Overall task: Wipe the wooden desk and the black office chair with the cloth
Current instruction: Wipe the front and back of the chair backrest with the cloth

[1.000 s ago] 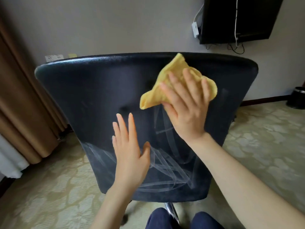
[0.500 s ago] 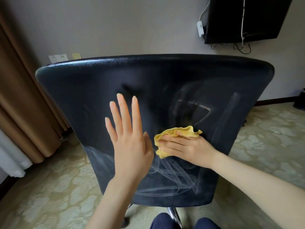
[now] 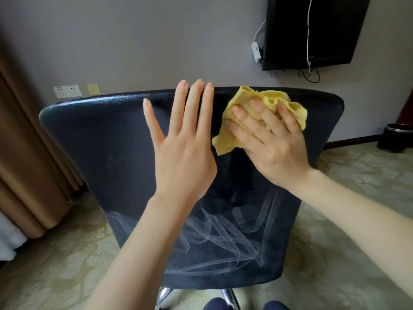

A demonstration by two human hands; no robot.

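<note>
The back of the black office chair point(image 3: 107, 153) fills the middle of the view, with pale wipe streaks across its lower half. My right hand point(image 3: 272, 142) presses a crumpled yellow cloth point(image 3: 225, 142) against the upper right of the backrest, just below its top edge, with its fingers spread over the cloth. My left hand point(image 3: 183, 153) lies flat on the backrest to the left of the cloth, fingers straight and pointing up to the top edge. The wooden desk is out of view.
The chair's chrome base point(image 3: 164, 295) shows below the backrest, with my knees point(image 3: 215, 305) at the bottom edge. Brown curtains point(image 3: 24, 166) hang at the left. A black screen point(image 3: 312, 30) with dangling cables is mounted on the wall, and a black bin point(image 3: 394, 138) stands on the patterned carpet at right.
My right hand has swept the cloth from the middle of the backrest up to its top right. My left hand has slid higher, its fingertips now at the top edge.
</note>
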